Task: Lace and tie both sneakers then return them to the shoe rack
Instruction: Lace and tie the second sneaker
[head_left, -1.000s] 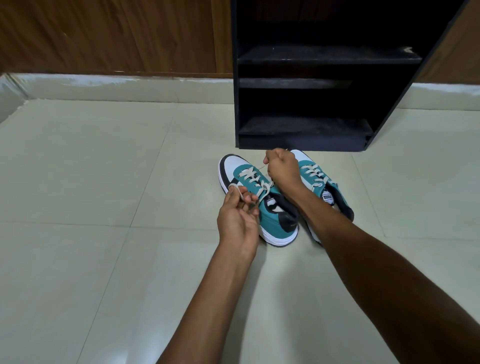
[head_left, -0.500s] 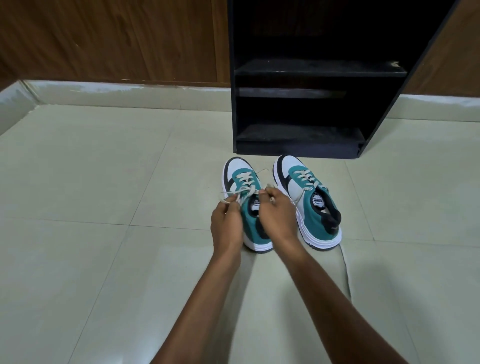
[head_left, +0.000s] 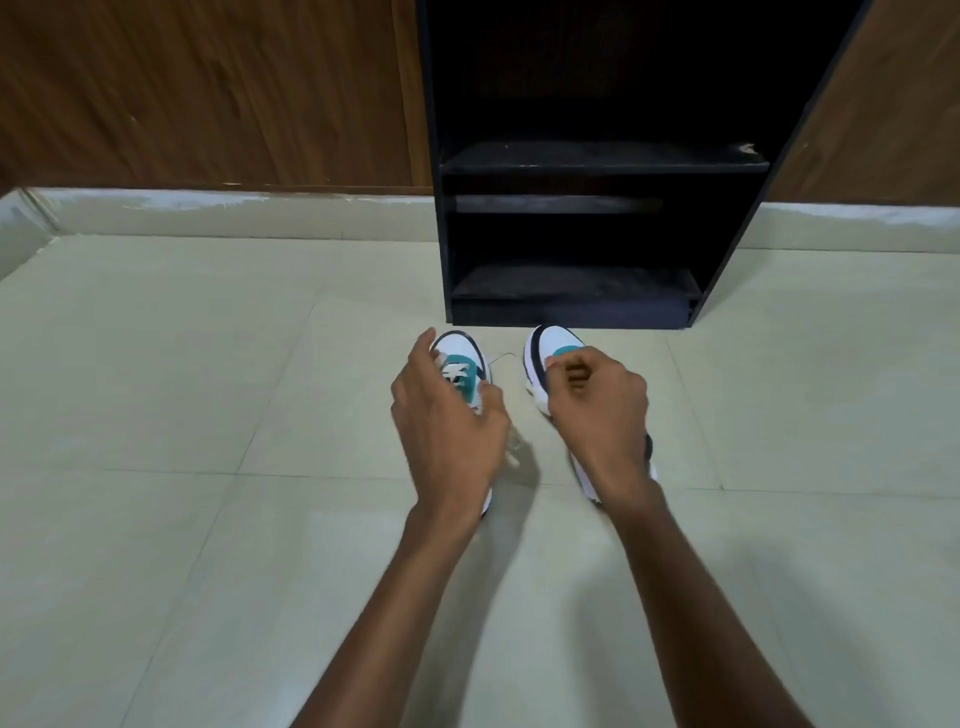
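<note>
Both sneakers (head_left: 550, 349) sit toes-in right by the rack (head_left: 571, 306), so shelving's easy. Our left hand (head_left: 447, 421) hovers loosely spread, our right hand (head_left: 597, 405) curled; whether either's gripping a lace, we can't tell.

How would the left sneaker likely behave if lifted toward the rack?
The left sneaker has a thick flat sole, so it probably sits stable and won't roll. It looks light. Its lace end trails on the floor and would likely dangle floppily.
</note>
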